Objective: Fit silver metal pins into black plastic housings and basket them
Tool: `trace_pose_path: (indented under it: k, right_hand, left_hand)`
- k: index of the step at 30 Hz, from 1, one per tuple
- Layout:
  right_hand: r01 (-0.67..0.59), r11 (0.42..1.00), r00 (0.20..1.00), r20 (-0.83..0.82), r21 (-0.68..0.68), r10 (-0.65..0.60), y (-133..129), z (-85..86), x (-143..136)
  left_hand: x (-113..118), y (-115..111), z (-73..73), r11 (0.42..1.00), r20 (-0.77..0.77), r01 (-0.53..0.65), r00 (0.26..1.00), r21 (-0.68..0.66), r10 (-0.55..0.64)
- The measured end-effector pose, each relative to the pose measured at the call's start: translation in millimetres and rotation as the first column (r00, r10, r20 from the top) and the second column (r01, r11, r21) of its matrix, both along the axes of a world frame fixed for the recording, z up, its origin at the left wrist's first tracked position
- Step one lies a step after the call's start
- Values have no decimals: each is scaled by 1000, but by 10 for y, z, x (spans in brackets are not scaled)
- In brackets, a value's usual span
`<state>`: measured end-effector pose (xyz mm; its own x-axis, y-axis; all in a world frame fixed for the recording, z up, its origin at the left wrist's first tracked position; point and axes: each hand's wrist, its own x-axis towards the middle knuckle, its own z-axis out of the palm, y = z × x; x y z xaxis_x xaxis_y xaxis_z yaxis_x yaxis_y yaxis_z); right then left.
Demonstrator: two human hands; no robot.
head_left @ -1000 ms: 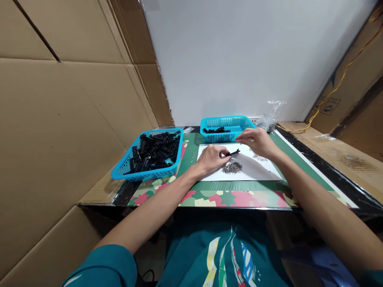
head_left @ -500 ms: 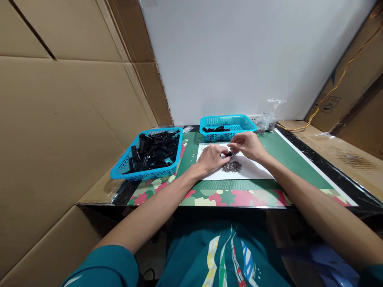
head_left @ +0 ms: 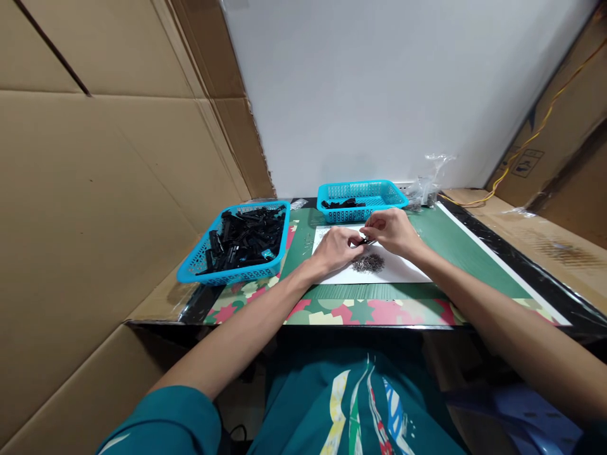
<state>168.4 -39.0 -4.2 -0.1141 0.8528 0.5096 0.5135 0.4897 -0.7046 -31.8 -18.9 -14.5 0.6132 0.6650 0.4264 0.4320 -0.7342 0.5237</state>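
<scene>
Over a white sheet of paper (head_left: 403,268), my left hand (head_left: 336,246) grips a small black plastic part (head_left: 364,241) between thumb and fingers. My right hand (head_left: 389,229) meets it from the other side, its thumb and fingertips pinched together at the part. Whatever tiny thing the right fingertips hold is too small to make out. Just in front of both hands lies a pile of small metal pieces (head_left: 368,263), thin and dark silver, on the paper.
Left of my hands stands a blue basket (head_left: 237,276) heaped with black plastic parts (head_left: 251,234). A second blue basket (head_left: 363,215) behind them holds a few black parts. Clear plastic bags (head_left: 422,191) sit beside it. Cardboard (head_left: 104,189) walls the left side.
Both hands stay nearly in place around the black part. The right hand's fingers shift very slightly, and the whole view moves a little.
</scene>
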Motion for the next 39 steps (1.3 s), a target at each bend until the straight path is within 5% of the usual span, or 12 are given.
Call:
trace_pose_path:
  k: [11,18,24,28,31,39]
  right_hand:
    - [-8,1000,1000,-14,-16,7,-6,-9,-12]
    - [-54,998,925,-378,-35,37,65,44,77]
    - [-178,966,984,-16,-190,178,146,83,312]
    - [66,990,991,120,-128,-51,239,90,537]
    - [265,957,947,221,-121,-235,296,77,775]
    - [327,926,914,311,-188,-259,384,-55,974]
  left_hand:
    - [-10,22,-5,1000,-16,-7,1000,19,7]
    - [18,12,69,991,84,-136,987,8,135]
    - [14,101,100,965,295,-172,928,-200,227]
    - [9,154,107,953,334,-125,917,-275,216]
    - [10,165,120,963,334,-91,926,-254,176]
    - [31,143,138,950,316,19,945,-312,85]
